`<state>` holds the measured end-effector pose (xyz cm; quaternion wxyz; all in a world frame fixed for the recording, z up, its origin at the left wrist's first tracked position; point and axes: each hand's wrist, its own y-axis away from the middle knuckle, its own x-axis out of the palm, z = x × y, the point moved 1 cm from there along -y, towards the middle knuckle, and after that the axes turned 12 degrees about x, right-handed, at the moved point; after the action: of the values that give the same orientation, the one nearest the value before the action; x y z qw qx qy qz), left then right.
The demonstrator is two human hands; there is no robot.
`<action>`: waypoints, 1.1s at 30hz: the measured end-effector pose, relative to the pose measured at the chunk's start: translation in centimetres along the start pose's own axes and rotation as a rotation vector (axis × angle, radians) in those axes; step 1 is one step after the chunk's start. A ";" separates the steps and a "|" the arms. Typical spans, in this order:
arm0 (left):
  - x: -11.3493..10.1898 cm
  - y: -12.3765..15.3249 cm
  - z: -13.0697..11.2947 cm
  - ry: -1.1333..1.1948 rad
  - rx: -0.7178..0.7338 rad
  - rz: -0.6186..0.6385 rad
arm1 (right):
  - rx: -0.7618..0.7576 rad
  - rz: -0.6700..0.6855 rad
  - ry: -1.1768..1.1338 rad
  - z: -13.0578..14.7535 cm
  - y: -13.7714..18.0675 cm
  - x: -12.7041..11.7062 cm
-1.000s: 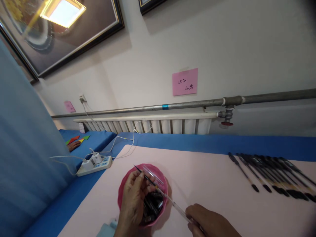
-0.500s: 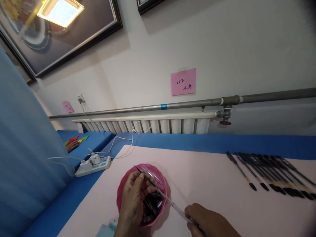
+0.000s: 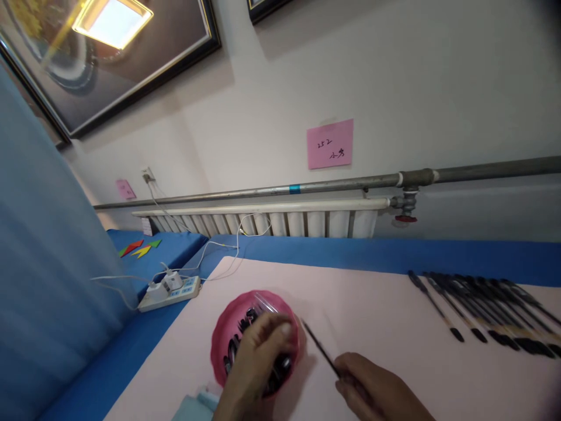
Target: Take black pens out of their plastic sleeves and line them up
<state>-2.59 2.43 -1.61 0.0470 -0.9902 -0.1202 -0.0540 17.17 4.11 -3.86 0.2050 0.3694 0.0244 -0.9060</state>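
Note:
My right hand (image 3: 372, 383) grips a thin dark pen-like stick (image 3: 322, 348), its pointed end aimed up and left towards a scalloped pink bowl (image 3: 218, 333). Over the right part of that bowl is my left hand (image 3: 265, 345), fingers curled in and thumb pressed near them. A slight blur keeps me from making out what is between them. Small black pieces (image 3: 232, 351), several of them, lie in the bowl. A clear plastic tube (image 3: 264, 303) leans at its far rim, partly behind my left hand.
Several slim black pen-like sticks (image 3: 475, 310) lie side by side on the pink sheet (image 3: 359, 292) at right. A power strip (image 3: 170, 293) with plugs sits left on the blue table. Pale blue material (image 3: 195, 406) is at the front. A blue curtain (image 3: 52, 263) hangs at left.
The stick has left my left hand and is now in my right hand only. My left hand has turned over, further down into the bowl. Another person's hand is gone from the coloured shapes.

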 end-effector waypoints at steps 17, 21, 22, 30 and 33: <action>-5.7 -3.0 0.9 -1.270 0.013 -0.161 | 0.156 -0.018 -0.137 -2.0 -1.8 -1.0; -5.1 -2.7 0.8 -1.397 -0.057 -0.124 | 0.154 -0.004 -0.114 -2.1 -1.8 -1.0; -5.0 -2.7 0.8 -1.414 -0.072 -0.118 | 0.154 -0.002 -0.109 -2.1 -1.8 -1.0; -4.8 -3.3 1.4 -1.370 -0.088 -0.144 | 0.151 0.004 -0.136 -1.7 -1.5 -1.2; -5.1 -3.3 0.9 -1.273 -0.042 -0.220 | 0.144 -0.021 -0.144 -1.5 -1.4 -1.1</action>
<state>-8.19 4.52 -2.80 -0.0586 -0.8111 -0.2241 0.5371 18.32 6.04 -4.39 0.1696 0.3170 -0.0516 -0.9317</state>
